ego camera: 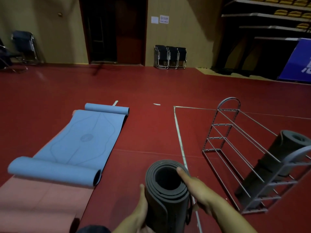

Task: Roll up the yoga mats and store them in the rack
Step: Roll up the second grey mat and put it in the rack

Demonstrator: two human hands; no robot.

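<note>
**A:** What are the hands holding?

**B:** A grey mat [166,187], thick matte foam rolled into a tube, its spiral end facing away. The left hand [140,209] grips its left side, thumb up along the roll. The right hand [196,187] holds its right side, with the thumb laid on the spiral end.

**A:** And around that grip?

**B:** Right of it stands a rack [235,148] of thin grey wire with arched ends; a second dark rolled mat [276,155] lies in its far side. Left of the grip, a smooth blue mat [80,140] printed with fine curved lines lies on the red floor [151,91], both ends curled up. Its near curl rests on a flat pink mat [42,199].
</note>
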